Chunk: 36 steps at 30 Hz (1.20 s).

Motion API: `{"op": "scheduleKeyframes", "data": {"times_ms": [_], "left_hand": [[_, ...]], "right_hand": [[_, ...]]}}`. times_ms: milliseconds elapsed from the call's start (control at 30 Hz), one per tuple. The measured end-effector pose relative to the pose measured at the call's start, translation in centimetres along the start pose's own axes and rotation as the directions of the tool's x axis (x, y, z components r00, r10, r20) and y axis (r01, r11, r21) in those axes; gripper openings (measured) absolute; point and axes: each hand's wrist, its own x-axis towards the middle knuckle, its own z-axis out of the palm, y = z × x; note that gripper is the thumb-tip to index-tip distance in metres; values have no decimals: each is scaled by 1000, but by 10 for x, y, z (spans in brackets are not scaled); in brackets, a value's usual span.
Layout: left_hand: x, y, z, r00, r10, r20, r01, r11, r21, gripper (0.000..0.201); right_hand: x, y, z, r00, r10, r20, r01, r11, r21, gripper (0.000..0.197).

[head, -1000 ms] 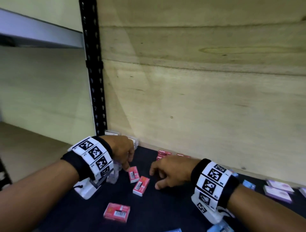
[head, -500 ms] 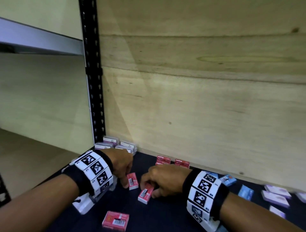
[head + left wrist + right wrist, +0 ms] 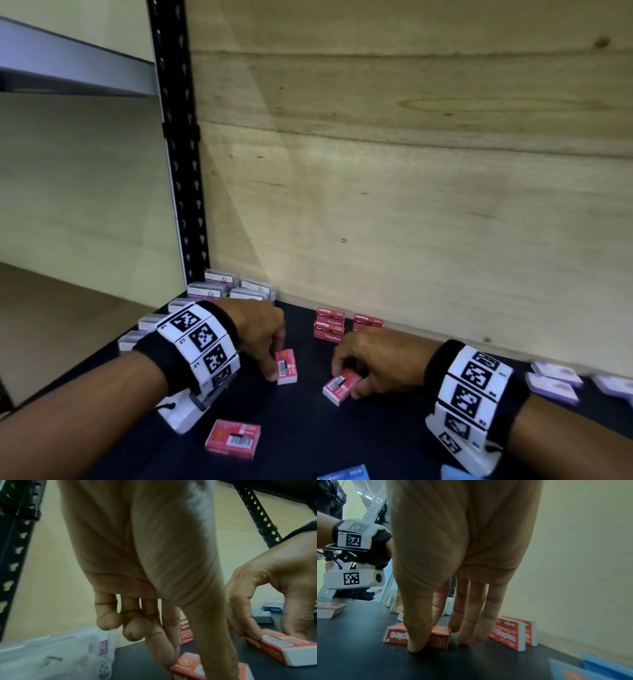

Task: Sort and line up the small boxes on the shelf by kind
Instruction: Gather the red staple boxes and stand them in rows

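- At the bottom edge of the head view, the corners of two blue boxes [image 3: 344, 474] are seen on the dark shelf board [image 3: 376, 435].
- Slightly farther in, at lower centre-left, a red staple box [image 3: 233, 439] lies flat, barcode up, apart from both hands.
- At mid-frame, the left hand [image 3: 262, 334] is seen with thumb and forefinger pinching a second red box [image 3: 286, 366]; in the left wrist view the other fingers [image 3: 109, 620] are curled in and hold nothing.
- To the right of it, the right hand [image 3: 376, 359] grips a third red box [image 3: 342, 385], lying at a slant on the board; in the right wrist view the thumb [image 3: 418, 632] is pressed on its near side and the forefinger on its far side, while the remaining fingers reach down to the board beside it.
- At the right edge, pale purple boxes [image 3: 555, 380] lie loose on the board, blurred.
- Behind the left wrist, clear plastic cases [image 3: 219, 291] are lined up towards the upper left; something small and metallic is seen inside them in the left wrist view, too blurred to name.
- Farthest back, red boxes marked "Staples" [image 3: 329, 323] stand on edge in a short row against the plywood back panel [image 3: 411, 205].
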Motion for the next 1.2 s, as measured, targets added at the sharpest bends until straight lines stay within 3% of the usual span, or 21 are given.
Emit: {"op": "scheduleKeyframes", "data": {"times_ms": [233, 333, 433, 633, 800, 967, 1200], "left_hand": [[2, 24, 2, 994, 112, 19, -111, 993, -35, 55], [4, 36, 7, 999, 29, -20, -29, 1000, -9, 65], [9, 45, 13, 999, -33, -24, 36, 990, 137, 75], [4, 51, 11, 999, 8, -54, 2, 983, 183, 45], [5, 39, 5, 997, 56, -46, -53, 997, 50, 25], [4, 29, -2, 996, 72, -61, -69, 997, 46, 21], [5, 25, 2, 998, 47, -29, -45, 998, 39, 27]], "right_hand": [[-28, 13, 5, 989, 144, 39, -143, 989, -27, 37], [-35, 16, 5, 982, 178, 62, -177, 984, -22, 39], [-36, 18, 4, 975, 216, 59, -216, 976, -13, 41], [-31, 22, 2, 962, 263, 79, -269, 960, 82, 34], [-33, 25, -3, 960, 264, 97, -276, 950, 143, 23], [-28, 27, -4, 951, 293, 101, -300, 952, 65, 23], [-27, 28, 0, 937, 334, 96, -346, 926, 150, 19]]}}
